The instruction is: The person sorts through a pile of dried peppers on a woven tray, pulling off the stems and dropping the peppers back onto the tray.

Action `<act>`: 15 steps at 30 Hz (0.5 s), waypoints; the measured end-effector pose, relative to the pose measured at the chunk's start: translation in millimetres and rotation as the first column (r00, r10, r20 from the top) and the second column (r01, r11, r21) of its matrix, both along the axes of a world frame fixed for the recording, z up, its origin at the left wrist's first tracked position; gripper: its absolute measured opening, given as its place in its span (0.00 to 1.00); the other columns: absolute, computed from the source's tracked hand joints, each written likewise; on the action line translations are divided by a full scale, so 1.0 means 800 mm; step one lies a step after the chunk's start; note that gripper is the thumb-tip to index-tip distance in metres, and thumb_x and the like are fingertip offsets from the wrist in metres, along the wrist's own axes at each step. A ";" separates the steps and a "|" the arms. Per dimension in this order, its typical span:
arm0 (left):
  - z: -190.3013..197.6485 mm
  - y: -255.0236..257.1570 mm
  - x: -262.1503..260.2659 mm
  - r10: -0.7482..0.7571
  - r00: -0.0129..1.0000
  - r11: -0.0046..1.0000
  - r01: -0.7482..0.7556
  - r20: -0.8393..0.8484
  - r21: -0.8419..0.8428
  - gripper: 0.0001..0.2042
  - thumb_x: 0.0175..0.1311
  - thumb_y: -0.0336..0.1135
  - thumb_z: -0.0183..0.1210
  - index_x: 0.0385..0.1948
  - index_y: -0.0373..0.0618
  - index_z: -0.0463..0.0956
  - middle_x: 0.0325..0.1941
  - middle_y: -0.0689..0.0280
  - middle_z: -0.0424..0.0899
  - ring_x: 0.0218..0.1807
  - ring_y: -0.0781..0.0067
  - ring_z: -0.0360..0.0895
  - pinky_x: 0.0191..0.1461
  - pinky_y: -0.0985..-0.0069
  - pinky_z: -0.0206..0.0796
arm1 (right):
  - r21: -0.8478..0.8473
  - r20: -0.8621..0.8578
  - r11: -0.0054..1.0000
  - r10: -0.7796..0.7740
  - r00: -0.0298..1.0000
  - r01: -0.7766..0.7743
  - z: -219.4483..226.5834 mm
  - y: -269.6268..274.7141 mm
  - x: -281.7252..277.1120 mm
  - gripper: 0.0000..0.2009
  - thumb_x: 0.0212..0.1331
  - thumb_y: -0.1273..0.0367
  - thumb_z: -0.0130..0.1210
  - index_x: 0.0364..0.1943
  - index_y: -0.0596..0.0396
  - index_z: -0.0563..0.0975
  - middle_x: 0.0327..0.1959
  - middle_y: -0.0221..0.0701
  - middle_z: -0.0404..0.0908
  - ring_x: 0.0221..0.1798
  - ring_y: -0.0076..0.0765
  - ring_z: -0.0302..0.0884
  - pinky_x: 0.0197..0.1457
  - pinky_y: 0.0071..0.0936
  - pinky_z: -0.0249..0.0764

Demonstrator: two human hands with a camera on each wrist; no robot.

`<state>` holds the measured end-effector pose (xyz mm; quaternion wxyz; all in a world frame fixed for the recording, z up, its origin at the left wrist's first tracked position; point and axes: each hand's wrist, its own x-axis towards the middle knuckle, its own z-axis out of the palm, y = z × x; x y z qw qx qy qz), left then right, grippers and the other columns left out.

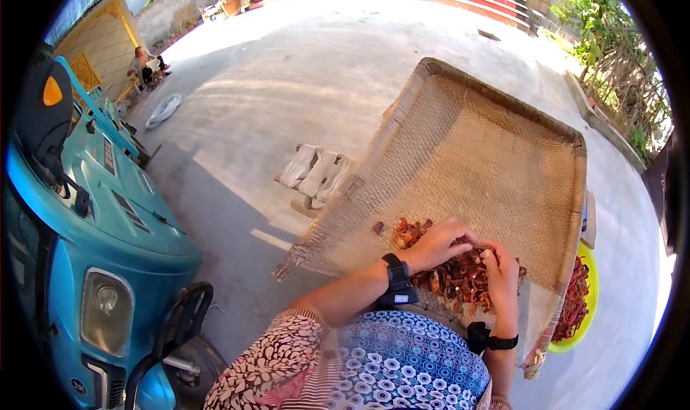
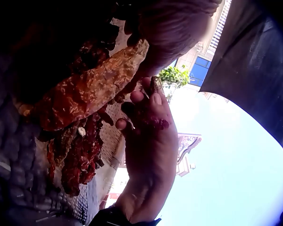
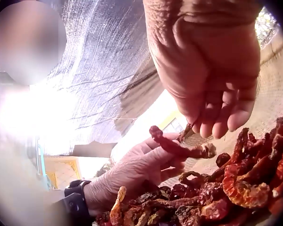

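A wide woven bamboo tray point(image 1: 489, 144) rests tilted on my lap, with a pile of dried red chilies point(image 1: 453, 277) at its near end. Both hands work over the pile. My left hand point(image 1: 438, 243), with a black device on its wrist, pinches one dried chili point(image 3: 179, 148) between thumb and fingers. My right hand point(image 1: 501, 272) is just right of it, fingers curled, pinching the stem end of that chili point(image 3: 186, 133). In the right wrist view the right hand point(image 3: 207, 70) hangs above the left hand point(image 3: 141, 169). In the left wrist view the right hand point(image 2: 151, 150) is beside the chilies point(image 2: 80, 150).
A blue vehicle point(image 1: 108, 216) stands close on my left. A low wooden stool with cloths point(image 1: 316, 176) is beyond the tray's left edge. A yellow-green plate point(image 1: 591, 288) with red chilies lies under the tray's right side. A person point(image 1: 141, 63) sits far back on the concrete yard.
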<state>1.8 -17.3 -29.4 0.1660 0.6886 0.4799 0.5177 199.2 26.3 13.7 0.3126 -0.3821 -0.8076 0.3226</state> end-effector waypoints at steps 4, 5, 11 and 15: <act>0.009 -0.005 0.003 0.026 0.999 0.990 -0.021 0.038 -0.139 0.13 0.60 0.28 0.63 0.47 0.45 0.78 0.38 0.64 0.80 0.46 0.65 0.76 0.50 0.69 0.68 | -0.478 -0.187 0.867 -0.254 0.949 0.138 -0.002 0.021 0.046 0.10 0.67 0.71 0.52 0.49 0.55 0.79 0.31 0.29 0.79 0.31 0.22 0.73 0.35 0.21 0.69; -0.004 0.000 0.002 0.047 0.997 0.992 -0.039 0.063 -0.117 0.14 0.61 0.27 0.62 0.49 0.44 0.77 0.38 0.65 0.81 0.43 0.70 0.78 0.48 0.72 0.71 | -0.485 -0.300 0.862 -0.324 0.897 0.149 -0.007 0.029 0.060 0.12 0.69 0.69 0.51 0.52 0.54 0.77 0.32 0.24 0.78 0.29 0.18 0.70 0.31 0.15 0.66; -0.005 0.000 0.003 0.041 0.975 0.976 0.007 0.219 -0.216 0.14 0.63 0.26 0.61 0.50 0.44 0.77 0.38 0.68 0.81 0.40 0.80 0.79 0.45 0.80 0.73 | -0.705 -0.708 0.695 -0.684 0.176 -0.138 -0.002 0.060 0.151 0.17 0.71 0.60 0.51 0.56 0.56 0.73 0.34 0.23 0.77 0.27 0.19 0.70 0.28 0.17 0.67; 0.005 -0.004 0.009 0.034 0.966 0.968 0.032 0.258 -0.250 0.13 0.63 0.26 0.62 0.49 0.45 0.78 0.38 0.70 0.82 0.42 0.81 0.78 0.47 0.81 0.72 | -0.687 -0.659 0.721 -0.563 0.498 -0.094 -0.007 0.039 0.127 0.17 0.71 0.59 0.49 0.55 0.55 0.74 0.32 0.26 0.79 0.27 0.19 0.75 0.23 0.16 0.69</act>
